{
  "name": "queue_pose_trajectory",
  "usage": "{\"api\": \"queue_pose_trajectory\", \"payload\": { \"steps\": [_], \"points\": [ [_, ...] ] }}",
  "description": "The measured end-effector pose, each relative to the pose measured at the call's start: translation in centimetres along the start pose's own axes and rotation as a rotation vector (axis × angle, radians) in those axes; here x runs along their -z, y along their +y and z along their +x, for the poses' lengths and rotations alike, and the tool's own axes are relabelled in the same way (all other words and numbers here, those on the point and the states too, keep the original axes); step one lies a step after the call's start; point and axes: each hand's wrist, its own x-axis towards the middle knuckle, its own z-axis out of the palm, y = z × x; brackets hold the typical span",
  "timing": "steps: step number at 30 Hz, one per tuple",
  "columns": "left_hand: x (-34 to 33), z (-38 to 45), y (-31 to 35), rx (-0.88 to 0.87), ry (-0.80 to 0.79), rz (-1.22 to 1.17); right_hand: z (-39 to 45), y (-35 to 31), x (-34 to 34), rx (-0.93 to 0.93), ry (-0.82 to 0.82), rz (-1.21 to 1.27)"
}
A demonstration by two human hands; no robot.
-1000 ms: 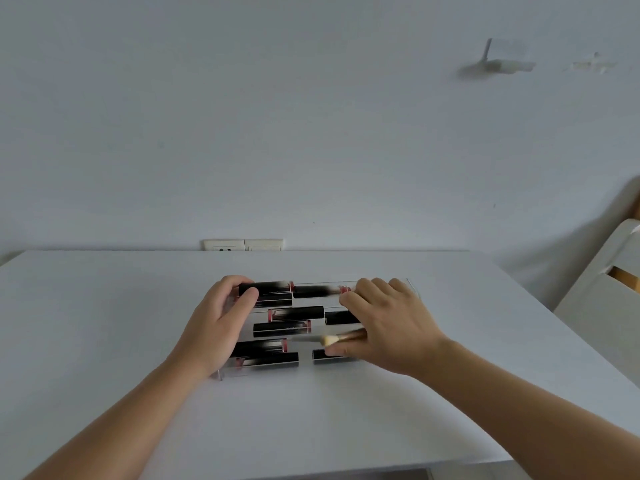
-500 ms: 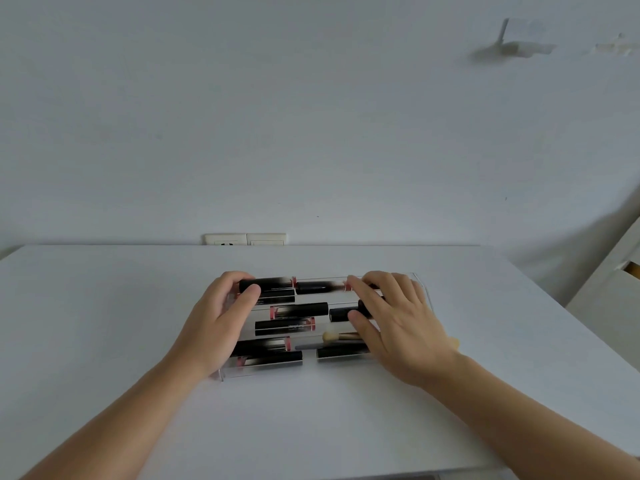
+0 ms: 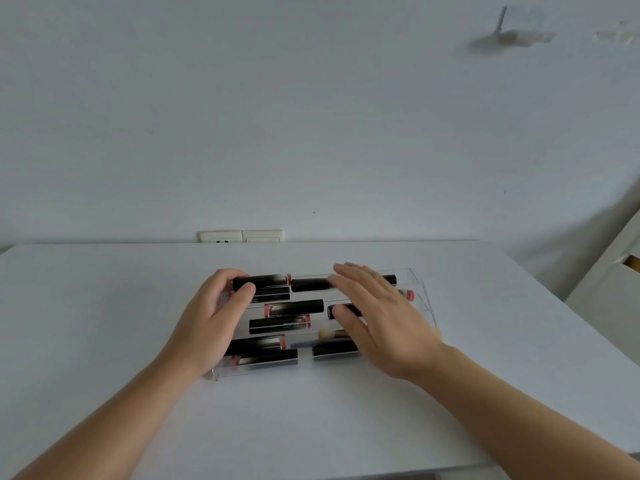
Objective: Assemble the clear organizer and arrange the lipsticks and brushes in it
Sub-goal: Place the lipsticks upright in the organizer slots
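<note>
A clear stepped organizer [image 3: 420, 289] stands on the white table [image 3: 104, 323], holding several black lipsticks [image 3: 280, 325] with pink ends in its rows. A small brush [image 3: 327, 334] with a pale tip lies in a lower row, its handle hidden under my right hand. My left hand [image 3: 211, 323] grips the organizer's left end, fingers curled over the back edge and thumb beside the top lipstick [image 3: 263, 282]. My right hand [image 3: 377, 323] hovers flat over the organizer's right half, fingers straight and spread, holding nothing.
A wall socket [image 3: 240, 236] sits behind the table's far edge. A pale chair or cabinet [image 3: 609, 285] stands off the table's right side. Bare tabletop stretches in front of and to both sides of the organizer.
My right hand let go of the brush, which now lies in a lower row, and has opened and lifted flat over the organizer's right half. My left hand has stayed put.
</note>
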Motion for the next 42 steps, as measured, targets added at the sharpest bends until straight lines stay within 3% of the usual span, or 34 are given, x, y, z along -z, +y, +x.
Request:
{"api": "queue_pose_trajectory", "payload": {
  "steps": [3, 6, 12, 16, 21, 24, 28, 32, 37, 42],
  "points": [
    [0.0, 0.0, 0.0, 0.001, 0.005, -0.002, 0.5, -0.8, -0.3, 0.070, 0.007, 0.098],
    [0.0, 0.0, 0.1, 0.005, 0.007, -0.007, 0.7, -0.6, 0.1, 0.083, 0.114, 0.174],
    [0.1, 0.2, 0.3, 0.009, 0.006, 0.009, 0.0, 2.9, 0.9, -0.058, 0.292, 0.037],
    [0.3, 0.3, 0.5, 0.038, -0.003, 0.042, -0.4, 3.9, 1.1, -0.174, 0.207, 0.038],
    [1.7, 2.0, 1.6, 0.004, -0.114, 0.137, 0.4, 3.3, 1.7, -0.197, 0.195, 0.021],
    [2.5, 3.9, 2.8, -0.067, -0.232, 0.270, 2.4, 1.6, 2.7, -0.120, 0.170, 0.031],
    [2.6, 6.3, 4.2, -0.083, -0.430, 0.492, 6.3, -1.4, 2.9, 0.001, 0.002, 0.021],
    [2.6, 7.4, 4.9, -0.051, -0.542, 0.549, 9.2, -3.4, 1.9, -0.042, -0.215, 0.006],
    [2.9, 6.9, 4.3, -0.083, -0.353, 0.380, 10.2, -3.6, 0.9, -0.092, -0.188, -0.051],
    [3.4, 5.6, 3.2, 0.002, -0.172, -0.154, 11.1, -3.7, 0.9, -0.057, -0.312, -0.055]
  ]
}}
